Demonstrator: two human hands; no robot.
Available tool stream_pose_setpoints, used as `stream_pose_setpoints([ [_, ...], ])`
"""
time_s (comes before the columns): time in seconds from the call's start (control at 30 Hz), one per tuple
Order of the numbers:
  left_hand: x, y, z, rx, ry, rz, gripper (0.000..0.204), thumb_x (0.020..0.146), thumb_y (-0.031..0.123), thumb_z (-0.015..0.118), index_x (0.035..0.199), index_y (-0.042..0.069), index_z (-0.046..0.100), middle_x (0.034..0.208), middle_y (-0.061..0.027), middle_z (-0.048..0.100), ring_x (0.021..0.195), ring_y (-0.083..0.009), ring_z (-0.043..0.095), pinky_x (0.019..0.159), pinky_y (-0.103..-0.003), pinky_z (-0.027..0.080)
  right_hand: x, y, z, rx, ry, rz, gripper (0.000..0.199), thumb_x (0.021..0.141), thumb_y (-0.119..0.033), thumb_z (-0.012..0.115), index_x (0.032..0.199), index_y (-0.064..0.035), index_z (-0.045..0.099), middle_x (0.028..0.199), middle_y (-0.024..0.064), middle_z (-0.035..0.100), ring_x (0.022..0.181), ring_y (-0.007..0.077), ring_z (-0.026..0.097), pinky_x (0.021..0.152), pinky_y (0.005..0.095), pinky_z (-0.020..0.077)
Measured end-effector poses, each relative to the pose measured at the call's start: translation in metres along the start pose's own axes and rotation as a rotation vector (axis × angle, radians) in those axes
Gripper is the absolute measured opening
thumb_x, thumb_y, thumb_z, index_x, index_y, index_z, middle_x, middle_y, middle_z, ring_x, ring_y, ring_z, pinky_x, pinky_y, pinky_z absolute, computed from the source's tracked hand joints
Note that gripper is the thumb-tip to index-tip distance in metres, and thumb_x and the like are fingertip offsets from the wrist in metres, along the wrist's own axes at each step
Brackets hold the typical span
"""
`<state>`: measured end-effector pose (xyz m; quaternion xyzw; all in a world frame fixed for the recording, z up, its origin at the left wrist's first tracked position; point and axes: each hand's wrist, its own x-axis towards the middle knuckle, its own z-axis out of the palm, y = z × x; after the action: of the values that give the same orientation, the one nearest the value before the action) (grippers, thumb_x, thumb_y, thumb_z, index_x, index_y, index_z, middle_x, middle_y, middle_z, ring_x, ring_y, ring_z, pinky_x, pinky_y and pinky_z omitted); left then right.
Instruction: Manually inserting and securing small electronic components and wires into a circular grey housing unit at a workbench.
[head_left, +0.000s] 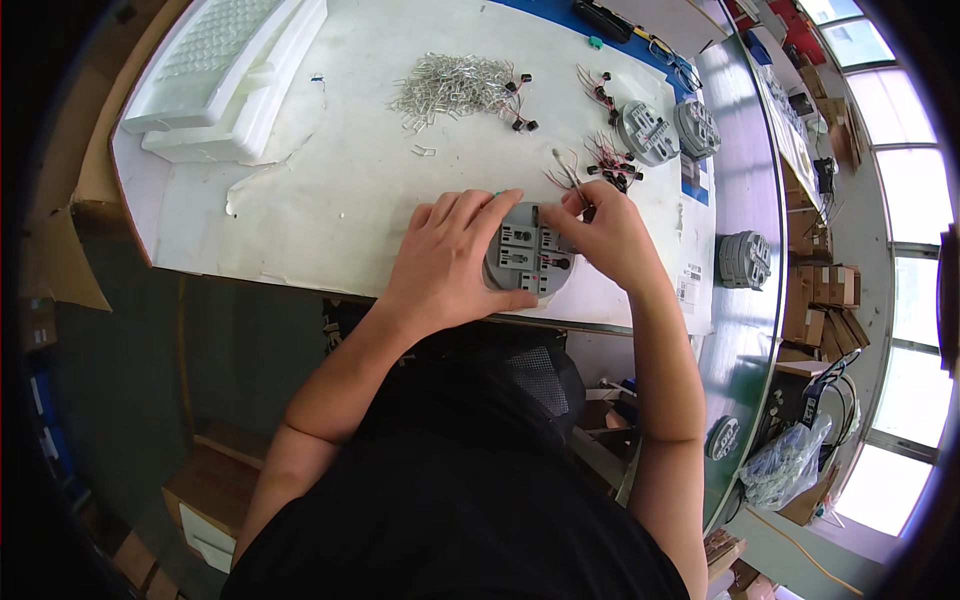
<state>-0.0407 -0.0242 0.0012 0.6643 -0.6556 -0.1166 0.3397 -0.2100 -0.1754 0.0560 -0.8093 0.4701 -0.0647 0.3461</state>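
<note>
A: What takes up most of the frame?

B: The white table (pixel 340 190), running across the upper half. Its near edge crosses the middle of the picture, and its right end meets a grey side surface (pixel 740 180) that curves down the right.

A: And on it?

B: White foam trays (pixel 230 70) stacked at the upper left. A heap of small metal clips (pixel 455 88) at the upper centre, with red-and-black wired connectors (pixel 610 160) just right of it. Two round grey housings (pixel 650 132) sit at the upper right, and another one (pixel 745 260) lies on the side surface.

A: Where are the hands?

B: Both are at the centre, close to the near edge, on a round grey housing (pixel 528 255). The left hand (pixel 450 255) is spread, fingers arched over the housing's left rim, thumb along its lower edge. The right hand (pixel 600 235) pinches a small part at the housing's upper right rim.

A: Any free room?

B: A bare stretch lies left of the hands, between trays and edge. The connectors crowd close above the right hand.
</note>
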Motion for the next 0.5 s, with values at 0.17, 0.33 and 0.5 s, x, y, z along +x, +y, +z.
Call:
stream_pose_setpoints([
  [0.17,0.002,-0.002,-0.003,0.006,-0.035,0.002,0.108,0.067,0.057,0.094,0.156,0.013,0.051,0.138,-0.0070,0.059,0.129,-0.0288,0.055,0.107,-0.046,0.043,-0.001,0.015,0.003,0.136,-0.031,0.002,0.032,0.093,-0.029,0.082,0.093,0.0025,0.073,0.076,0.0048,0.067,0.067,0.0100,0.055,0.060,0.0297,0.0444],
  [0.33,0.008,0.000,-0.003,-0.016,-0.066,0.040,0.109,0.067,0.056,0.095,0.156,0.012,0.050,0.137,-0.0082,0.060,0.130,-0.0301,0.056,0.107,-0.047,0.043,-0.014,0.030,-0.011,0.415,-0.031,0.058,0.032,0.097,-0.028,0.081,0.108,0.0011,0.075,0.073,-0.0011,0.063,0.068,0.0041,0.052,0.058,0.0234,0.0404],
  [0.5,0.006,-0.007,0.000,-0.063,-0.009,0.072,0.099,0.072,0.054,0.093,0.153,0.010,0.055,0.132,-0.0094,0.062,0.120,-0.0306,0.059,0.105,-0.046,0.044,-0.070,0.061,-0.056,0.342,0.453,0.003,0.030,0.097,-0.025,0.081,0.113,-0.0012,0.075,0.086,0.0040,0.069,0.075,0.0043,0.058,0.060,0.0220,0.0443],
])
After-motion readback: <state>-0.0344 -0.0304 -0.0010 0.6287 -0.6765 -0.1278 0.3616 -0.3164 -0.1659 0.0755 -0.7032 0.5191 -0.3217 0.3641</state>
